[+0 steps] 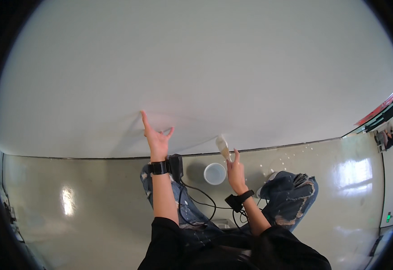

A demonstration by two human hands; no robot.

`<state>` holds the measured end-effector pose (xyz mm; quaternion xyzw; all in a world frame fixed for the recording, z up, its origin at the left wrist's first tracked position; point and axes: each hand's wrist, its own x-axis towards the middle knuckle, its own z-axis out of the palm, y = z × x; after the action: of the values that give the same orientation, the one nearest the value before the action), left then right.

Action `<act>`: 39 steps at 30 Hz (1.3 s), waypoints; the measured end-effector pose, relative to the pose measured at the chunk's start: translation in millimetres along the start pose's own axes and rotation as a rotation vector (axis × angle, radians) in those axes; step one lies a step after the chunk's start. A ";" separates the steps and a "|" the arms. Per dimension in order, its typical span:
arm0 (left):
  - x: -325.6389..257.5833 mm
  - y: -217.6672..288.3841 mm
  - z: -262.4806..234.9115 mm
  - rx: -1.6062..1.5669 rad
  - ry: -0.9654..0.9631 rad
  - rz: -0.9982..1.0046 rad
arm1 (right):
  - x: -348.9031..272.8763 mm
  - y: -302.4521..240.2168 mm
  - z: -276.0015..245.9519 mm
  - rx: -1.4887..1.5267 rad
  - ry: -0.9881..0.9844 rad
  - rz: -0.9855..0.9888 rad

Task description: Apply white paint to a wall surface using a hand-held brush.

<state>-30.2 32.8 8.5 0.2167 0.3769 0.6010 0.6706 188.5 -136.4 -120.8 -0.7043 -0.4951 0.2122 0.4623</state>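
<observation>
A paintbrush with pale bristles is held in my right hand, its head raised against or close to the white wall. My right index finger points along the brush. Over to the left, my left hand is raised at the wall with its fingers spread and nothing in it; I cannot tell how much of it touches the surface. Between my knees, below the brush, a white bucket stands on the floor. What is inside the bucket looks pale.
White spots dot the shiny floor to the right, near my shoe. Black cables loop from the wrist devices across my lap. A dark strip edges the wall's foot. At the far right, a person sits in the distance.
</observation>
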 end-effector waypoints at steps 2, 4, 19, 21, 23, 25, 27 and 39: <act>-0.2 -0.9 -0.3 0.003 0.014 0.002 | -3.6 1.6 -12.6 -0.098 -0.070 0.041; -1.3 -2.4 -2.6 0.005 0.034 0.000 | -8.1 -11.2 -25.4 -0.120 -0.107 -0.012; -0.1 -1.9 -6.5 0.074 0.048 0.054 | 53.4 -99.9 -98.6 -0.201 0.533 -0.436; 1.1 -0.3 -3.2 0.001 0.091 -0.038 | 47.6 -81.7 -89.8 -0.250 0.496 -0.431; -0.1 -0.1 -0.8 0.005 0.097 -0.026 | 38.6 -67.1 -78.0 -0.241 0.441 -0.400; -1.9 -0.2 2.8 0.010 0.097 -0.021 | 29.7 -48.6 -66.0 -0.229 0.361 -0.332; -3.4 1.2 5.5 0.013 0.086 -0.019 | 21.1 -29.6 -54.8 -0.231 0.313 -0.303; 1.1 -2.7 -5.2 0.009 0.087 -0.041 | 9.1 -95.5 -120.3 -0.217 -0.044 -0.279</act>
<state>-32.4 32.5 2.9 0.1858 0.4129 0.5941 0.6649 235.6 -173.5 20.9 -0.6697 -0.6182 0.1064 0.3975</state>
